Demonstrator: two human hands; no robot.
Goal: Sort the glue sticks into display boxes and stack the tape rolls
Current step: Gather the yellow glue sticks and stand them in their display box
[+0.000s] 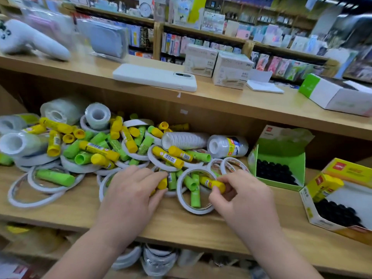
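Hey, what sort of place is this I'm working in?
Most likely a stationery shop: wooden shelves hold a heap of glue sticks and tape rolls beside open display boxes, and racks of packaged paper goods fill the background.

Yellow, green glue sticks [168, 157] amid tape rolls [185, 140]

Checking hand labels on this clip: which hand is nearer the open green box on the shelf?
Right. The right hand pinches a yellow glue stick just left of the green box; the left hand grips glue sticks farther left.
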